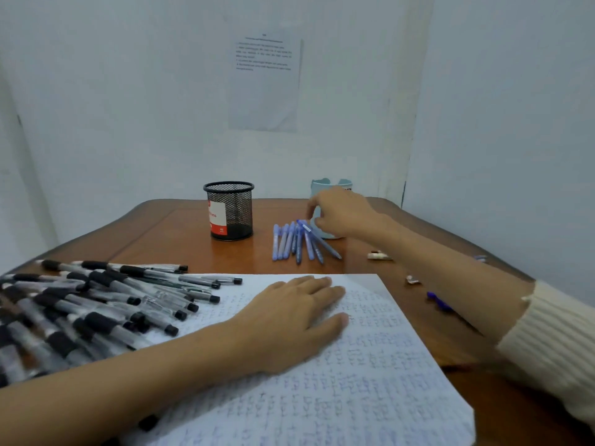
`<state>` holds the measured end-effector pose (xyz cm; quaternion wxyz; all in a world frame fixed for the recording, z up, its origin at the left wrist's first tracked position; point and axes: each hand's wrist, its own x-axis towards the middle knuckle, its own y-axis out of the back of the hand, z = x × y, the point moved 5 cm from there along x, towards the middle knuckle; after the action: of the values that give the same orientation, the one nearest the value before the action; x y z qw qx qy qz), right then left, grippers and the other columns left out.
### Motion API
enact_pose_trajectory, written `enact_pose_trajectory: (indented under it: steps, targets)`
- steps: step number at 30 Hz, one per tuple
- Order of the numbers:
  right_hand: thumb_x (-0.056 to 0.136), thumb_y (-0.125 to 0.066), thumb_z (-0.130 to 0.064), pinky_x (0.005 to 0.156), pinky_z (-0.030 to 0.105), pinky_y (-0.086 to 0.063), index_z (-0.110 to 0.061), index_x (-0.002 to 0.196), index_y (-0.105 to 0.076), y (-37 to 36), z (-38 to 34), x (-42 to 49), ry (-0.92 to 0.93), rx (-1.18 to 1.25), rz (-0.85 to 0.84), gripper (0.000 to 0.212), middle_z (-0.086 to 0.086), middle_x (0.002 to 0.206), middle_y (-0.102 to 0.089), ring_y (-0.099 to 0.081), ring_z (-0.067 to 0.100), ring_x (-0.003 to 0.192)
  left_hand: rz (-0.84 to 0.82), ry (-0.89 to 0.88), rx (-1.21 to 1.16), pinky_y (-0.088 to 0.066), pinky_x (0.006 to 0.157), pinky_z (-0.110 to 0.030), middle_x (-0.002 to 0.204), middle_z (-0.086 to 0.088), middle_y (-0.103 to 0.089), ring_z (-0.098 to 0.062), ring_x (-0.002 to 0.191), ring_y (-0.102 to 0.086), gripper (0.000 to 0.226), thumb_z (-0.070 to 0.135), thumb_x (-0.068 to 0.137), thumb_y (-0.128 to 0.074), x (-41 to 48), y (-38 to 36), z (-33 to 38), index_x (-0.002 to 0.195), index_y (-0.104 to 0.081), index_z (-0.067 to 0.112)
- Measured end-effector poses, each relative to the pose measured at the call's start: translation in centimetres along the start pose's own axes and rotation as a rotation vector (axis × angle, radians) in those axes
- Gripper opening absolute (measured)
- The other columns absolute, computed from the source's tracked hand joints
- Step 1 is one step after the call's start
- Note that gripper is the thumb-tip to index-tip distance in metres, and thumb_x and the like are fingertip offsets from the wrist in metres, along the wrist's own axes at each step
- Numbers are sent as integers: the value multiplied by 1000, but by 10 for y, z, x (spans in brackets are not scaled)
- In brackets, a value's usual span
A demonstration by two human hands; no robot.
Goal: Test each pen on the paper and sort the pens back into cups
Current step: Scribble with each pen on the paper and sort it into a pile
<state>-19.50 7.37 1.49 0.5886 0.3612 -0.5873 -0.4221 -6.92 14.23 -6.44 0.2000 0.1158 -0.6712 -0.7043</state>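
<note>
My left hand (pixel 289 320) lies flat, fingers straight, on the scribbled paper (pixel 354 381). My right hand (pixel 344 210) reaches to the far side of the table, in front of the light blue cup (pixel 322 185), which it partly hides. Its curled fingertips pinch the top end of a blue pen (pixel 322 243) that lies slanted across a row of several blue pens (pixel 285 241). A black mesh cup (pixel 229 210) with a red and white label stands to the left of them. A big pile of black-grip pens (pixel 96 304) covers the paper's left edge.
Two small pale bits (pixel 380 255) (pixel 412 279) lie on the brown table (pixel 161 233) right of the paper. Another blue pen (pixel 439 300) shows under my right forearm. White walls close in behind and at the right, with a printed sheet (pixel 264 78) taped up.
</note>
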Motion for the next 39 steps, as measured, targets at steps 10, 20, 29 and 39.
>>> enact_pose_trajectory:
  steps: [10, 20, 29, 39]
  targets:
    - [87, -64, -30, 52, 19, -52, -18, 102, -64, 39, 65, -139, -143, 175, -584, 20, -2, 81, -66, -64, 10, 69, -16, -36, 5, -13, 105, -15, 154, 17, -16, 0, 137, -19, 80, 73, 78, 4, 1, -2, -5, 147, -16, 37]
    - [69, -79, -36, 58, 12, -48, -34, 87, -60, 45, 99, -201, -227, 349, -400, 26, -12, 79, -66, -63, -1, 69, -23, -21, 1, -13, 104, -15, 153, 19, -17, 0, 136, -22, 115, 90, 47, 18, 5, -3, -8, 146, -15, 42]
    - [74, -76, -29, 67, 16, -48, -27, 89, -63, 42, 76, -196, -132, 313, -281, 19, -11, 82, -61, -57, 4, 74, -29, -20, 19, -12, 103, -15, 154, 15, -18, -3, 138, -21, 104, 82, 56, 10, 6, -2, -5, 147, -16, 38]
    - [85, -64, -19, 60, 15, -52, -21, 103, -56, 55, 68, -165, -108, 637, -113, 19, -3, 92, -67, -65, 9, 77, -36, -12, 51, -14, 106, -18, 154, 14, -18, -4, 138, -21, 70, 64, 84, -6, 6, -1, -2, 147, -17, 36]
